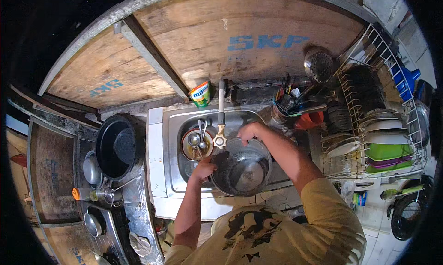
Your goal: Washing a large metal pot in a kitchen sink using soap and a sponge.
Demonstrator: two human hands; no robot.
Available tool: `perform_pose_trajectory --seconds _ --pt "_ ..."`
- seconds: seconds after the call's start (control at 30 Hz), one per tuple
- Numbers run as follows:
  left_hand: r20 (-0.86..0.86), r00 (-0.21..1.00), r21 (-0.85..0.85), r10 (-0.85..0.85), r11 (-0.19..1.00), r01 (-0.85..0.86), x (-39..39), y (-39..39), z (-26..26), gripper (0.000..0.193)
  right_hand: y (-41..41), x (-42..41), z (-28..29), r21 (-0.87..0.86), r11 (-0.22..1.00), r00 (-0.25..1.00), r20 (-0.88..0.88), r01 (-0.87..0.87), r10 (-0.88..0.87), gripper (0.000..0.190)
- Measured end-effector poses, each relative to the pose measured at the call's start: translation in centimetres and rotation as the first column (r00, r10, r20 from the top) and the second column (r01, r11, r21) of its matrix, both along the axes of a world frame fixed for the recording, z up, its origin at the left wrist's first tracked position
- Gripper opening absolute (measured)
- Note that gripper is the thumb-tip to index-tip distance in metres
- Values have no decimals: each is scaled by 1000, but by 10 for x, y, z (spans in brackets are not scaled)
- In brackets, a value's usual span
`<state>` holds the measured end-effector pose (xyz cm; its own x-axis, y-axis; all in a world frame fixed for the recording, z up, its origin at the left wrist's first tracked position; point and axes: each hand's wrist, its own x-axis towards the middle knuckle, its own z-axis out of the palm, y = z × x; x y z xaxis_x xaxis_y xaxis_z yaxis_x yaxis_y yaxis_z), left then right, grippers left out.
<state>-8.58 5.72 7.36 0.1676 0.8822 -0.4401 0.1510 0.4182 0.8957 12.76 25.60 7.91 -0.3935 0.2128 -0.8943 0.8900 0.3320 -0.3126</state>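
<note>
A large round metal pot is tilted over the right side of the stainless steel sink. My left hand grips its left rim. My right hand holds the far rim, fingers curled over the edge. Water or wet sheen shows on the pot's inner bottom. Right above its far left rim is a faucet with a brass star-shaped handle. In the left of the basin stands a bowl with a ladle and spoons in it. A clear glass lies near my left hand.
Behind the sink stands a green dish soap pouch. A utensil holder, a red cup and a wire dish rack with plates are at right. At left are a large black pot and a stove.
</note>
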Motion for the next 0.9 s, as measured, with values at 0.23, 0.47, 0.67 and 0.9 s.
perform_pose_trajectory --seconds 0.23,0.47,0.67,0.9 --pt "132 980 -298 147 949 -102 25 -44 36 59 -39 -13 0 289 952 932 -363 98 14 55" --pt "223 886 -251 407 902 -351 47 -82 22 54 -85 39 39 747 515 897 -425 422 -118 52" --pt "147 916 -129 374 925 -357 50 -96 18 52 -117 79 13 250 694 722 -413 676 -555 54" --pt "-136 939 16 317 948 -318 50 -119 16 61 -114 62 -31 25 693 594 -538 721 -599 43"
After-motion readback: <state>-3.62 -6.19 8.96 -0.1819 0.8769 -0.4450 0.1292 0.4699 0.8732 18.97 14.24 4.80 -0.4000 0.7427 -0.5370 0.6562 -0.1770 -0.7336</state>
